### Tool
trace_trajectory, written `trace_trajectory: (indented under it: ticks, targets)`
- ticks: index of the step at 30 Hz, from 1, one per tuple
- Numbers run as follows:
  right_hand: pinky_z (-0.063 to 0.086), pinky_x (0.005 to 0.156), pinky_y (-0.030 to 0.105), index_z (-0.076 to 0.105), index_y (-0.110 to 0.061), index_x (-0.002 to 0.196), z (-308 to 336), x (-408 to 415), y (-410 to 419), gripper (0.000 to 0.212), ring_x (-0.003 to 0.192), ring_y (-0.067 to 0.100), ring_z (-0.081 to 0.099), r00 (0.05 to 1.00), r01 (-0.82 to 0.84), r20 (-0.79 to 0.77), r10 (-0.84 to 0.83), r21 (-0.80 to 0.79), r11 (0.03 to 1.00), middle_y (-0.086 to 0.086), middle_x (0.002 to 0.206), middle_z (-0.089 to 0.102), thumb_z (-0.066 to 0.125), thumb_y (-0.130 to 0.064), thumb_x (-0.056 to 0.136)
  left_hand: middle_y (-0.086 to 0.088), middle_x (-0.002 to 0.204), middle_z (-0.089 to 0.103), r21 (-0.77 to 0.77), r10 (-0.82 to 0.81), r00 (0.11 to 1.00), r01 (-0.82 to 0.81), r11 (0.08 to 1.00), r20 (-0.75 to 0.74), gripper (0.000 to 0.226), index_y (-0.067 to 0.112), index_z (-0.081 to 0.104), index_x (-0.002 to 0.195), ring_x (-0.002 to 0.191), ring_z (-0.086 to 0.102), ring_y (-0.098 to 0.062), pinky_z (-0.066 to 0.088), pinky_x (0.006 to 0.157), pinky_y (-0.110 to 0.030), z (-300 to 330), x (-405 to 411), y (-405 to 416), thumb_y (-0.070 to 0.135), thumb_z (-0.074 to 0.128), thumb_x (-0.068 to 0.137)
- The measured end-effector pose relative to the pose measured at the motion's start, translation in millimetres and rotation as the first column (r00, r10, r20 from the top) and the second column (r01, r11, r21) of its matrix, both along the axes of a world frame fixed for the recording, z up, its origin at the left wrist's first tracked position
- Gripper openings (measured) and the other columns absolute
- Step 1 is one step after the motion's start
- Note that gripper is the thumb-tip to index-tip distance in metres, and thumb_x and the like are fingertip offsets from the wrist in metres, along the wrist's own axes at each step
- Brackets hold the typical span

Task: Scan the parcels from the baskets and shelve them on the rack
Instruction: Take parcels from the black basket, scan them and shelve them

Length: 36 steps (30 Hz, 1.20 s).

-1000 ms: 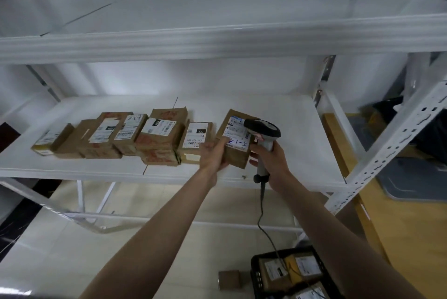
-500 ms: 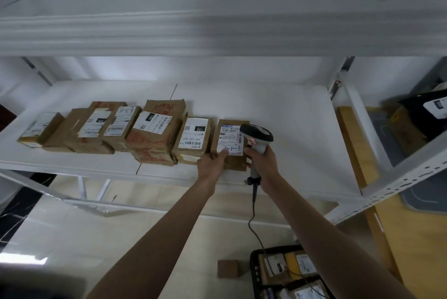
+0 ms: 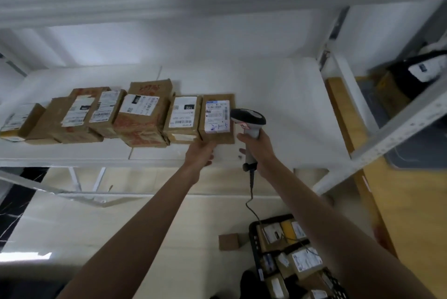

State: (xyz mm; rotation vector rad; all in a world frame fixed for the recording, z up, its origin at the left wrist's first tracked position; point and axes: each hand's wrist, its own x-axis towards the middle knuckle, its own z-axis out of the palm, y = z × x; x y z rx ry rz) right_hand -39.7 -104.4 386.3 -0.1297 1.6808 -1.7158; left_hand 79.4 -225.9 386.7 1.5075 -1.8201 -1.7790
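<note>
Parcel (image 3: 217, 120) with the white label and blue handwriting lies flat on the white rack shelf (image 3: 278, 105), at the right end of a row of brown parcels, pressed up beside its neighbour (image 3: 183, 118). Your left hand (image 3: 199, 153) sits at that parcel's near edge, fingertips reaching under or against it; motion blur hides whether they pinch the cardboard or only touch it, so you cannot tell the grip there. Your right hand (image 3: 256, 147) is wrapped firmly round the handle of the barcode scanner (image 3: 249, 124), fingers curled closed on it, with the scanner head just right of the parcel and level with its label. The scanner's cable (image 3: 251, 192) hangs down from below your right hand toward the black basket (image 3: 254, 238) of parcels on the floor, beneath your right forearm. A small brown box (image 3: 228, 241) lies on the floor just left of that basket.
</note>
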Motion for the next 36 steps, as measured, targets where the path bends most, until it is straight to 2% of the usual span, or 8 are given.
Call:
trace_trajectory:
  ticks: [4, 8, 10, 13, 18, 28, 33, 36]
  targets:
    - [0.064, 0.075, 0.036, 0.063, -0.014, 0.114, 2.0, 19.7, 54.2, 0.026, 0.093, 0.021, 0.066, 0.996, 0.065, 0.07, -0.06, -0.066, 0.996, 0.008, 0.102, 0.067, 0.067, -0.002, 0.092, -0.008, 0.098, 0.073, -0.064, -0.112, 0.993, 0.114, 0.991, 0.028, 0.01, 0.019, 0.068, 0.094, 0.086, 0.068, -0.021, 0.058, 0.083, -0.038, -13.2, 1.2, 24.0, 0.028, 0.065, 0.094]
    - [0.064, 0.074, 0.04, 0.064, -0.008, 0.109, -3.1, 48.4, 115.5, 0.018, 0.086, 0.022, 0.071, 0.97, 0.222, 0.119, -0.214, -0.055, 0.974, 0.007, 0.094, 0.07, 0.067, -0.002, 0.093, -0.006, 0.091, 0.072, -0.095, -0.307, 0.949, 0.313, 0.945, 0.075, 0.007, 0.021, 0.067, 0.088, 0.09, 0.069, -0.024, 0.057, 0.086, -0.041, -28.9, -0.6, 65.4, 0.026, 0.064, 0.093]
    - [0.062, 0.072, 0.041, 0.063, -0.005, 0.108, -10.4, 65.1, 149.4, 0.015, 0.078, 0.021, 0.07, 0.943, 0.304, 0.161, -0.292, -0.055, 0.951, 0.008, 0.09, 0.069, 0.067, -0.002, 0.094, -0.006, 0.091, 0.072, -0.078, -0.426, 0.899, 0.434, 0.898, 0.099, 0.008, 0.021, 0.067, 0.087, 0.088, 0.068, -0.023, 0.057, 0.087, -0.041, -38.7, -2.4, 88.8, 0.026, 0.064, 0.092]
    - [0.06, 0.082, 0.049, 0.063, -0.005, 0.107, -27.6, 92.5, 200.6, 0.015, 0.08, 0.025, 0.068, 0.883, 0.421, 0.215, -0.417, 0.026, 0.907, 0.015, 0.095, 0.067, 0.067, -0.001, 0.093, -0.006, 0.095, 0.071, -0.047, -0.585, 0.802, 0.594, 0.803, 0.125, 0.009, 0.02, 0.067, 0.091, 0.095, 0.068, -0.025, 0.056, 0.087, -0.04, -56.9, -3.5, 125.6, 0.028, 0.063, 0.092]
    - [0.055, 0.077, 0.046, 0.065, -0.005, 0.104, -68.0, 143.8, 278.8, 0.012, 0.084, 0.03, 0.064, 0.737, 0.605, 0.262, -0.624, 0.159, 0.781, 0.019, 0.093, 0.066, 0.068, -0.003, 0.093, -0.003, 0.091, 0.067, 0.037, -0.766, 0.624, 0.771, 0.636, 0.157, 0.007, 0.017, 0.065, 0.091, 0.088, 0.063, -0.021, 0.05, 0.078, -0.033, -97.7, 6.5, 190.2, 0.024, 0.063, 0.093]
    - [0.059, 0.061, 0.033, 0.062, -0.004, 0.112, -171.5, 220.6, 380.7, 0.016, 0.069, 0.022, 0.068, 0.46, 0.748, 0.368, -0.808, 0.329, 0.576, 0.011, 0.085, 0.07, 0.063, -0.003, 0.096, -0.008, 0.11, 0.07, 0.169, -0.92, 0.232, 0.941, 0.295, 0.315, 0.016, 0.014, 0.072, 0.104, 0.107, 0.064, -0.025, 0.051, 0.096, -0.04, -201.0, 33.5, 285.5, 0.023, 0.062, 0.096]
    - [0.053, 0.058, 0.034, 0.061, -0.007, 0.097, -235.5, 231.5, 401.6, 0.007, 0.066, 0.024, 0.062, 0.407, 0.743, 0.416, -0.813, 0.368, 0.56, 0.013, 0.08, 0.063, 0.06, 0.0, 0.096, -0.002, 0.104, 0.07, 0.222, -0.909, 0.183, 0.934, 0.279, 0.375, 0.008, 0.026, 0.067, 0.089, 0.095, 0.065, -0.016, 0.052, 0.075, -0.027, -270.4, 34.8, 302.6, 0.027, 0.062, 0.095]
    - [0.053, 0.059, 0.033, 0.06, -0.005, 0.096, -279.4, 224.0, 395.3, 0.007, 0.066, 0.023, 0.061, 0.41, 0.714, 0.444, -0.797, 0.388, 0.583, 0.013, 0.081, 0.062, 0.058, 0.001, 0.097, -0.004, 0.107, 0.069, 0.231, -0.889, 0.178, 0.927, 0.295, 0.421, 0.018, 0.017, 0.07, 0.104, 0.1, 0.064, -0.02, 0.053, 0.086, -0.034, -312.4, 33.3, 297.0, 0.031, 0.061, 0.095]
